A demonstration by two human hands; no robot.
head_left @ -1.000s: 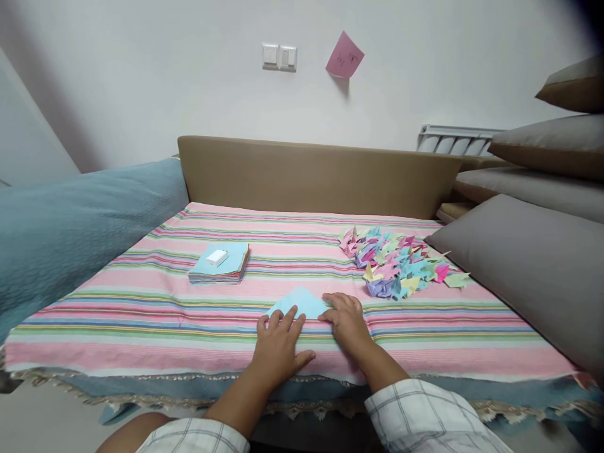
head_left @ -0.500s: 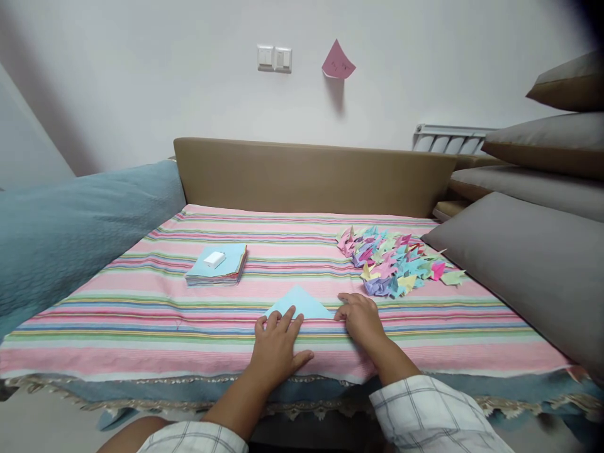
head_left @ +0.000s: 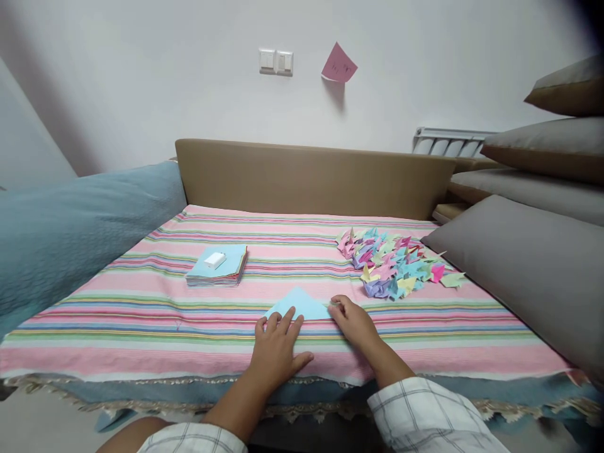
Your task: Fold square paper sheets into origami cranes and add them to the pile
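A light blue sheet of origami paper (head_left: 302, 304), folded into a triangle, lies on the striped cloth with its peak pointing away from me. My left hand (head_left: 277, 343) rests flat over its lower left edge, fingers spread and thumb out to the side. At the triangle's right corner, my right hand (head_left: 353, 322) has its thumb and forefinger closed on the tip of the paper. The other fingers of that hand are curled, partly hidden.
A stack of coloured paper (head_left: 218, 270) with a small white block (head_left: 215, 260) on top sits to the left. Folded paper pieces (head_left: 396, 261) lie heaped at the right, beside grey cushions (head_left: 528, 264). A brown backrest (head_left: 311, 179) stands behind the striped cloth (head_left: 141, 314).
My right hand has shifted slightly left, its fingers drawing together on the paper's right corner. My left hand stays in place on the sheet.
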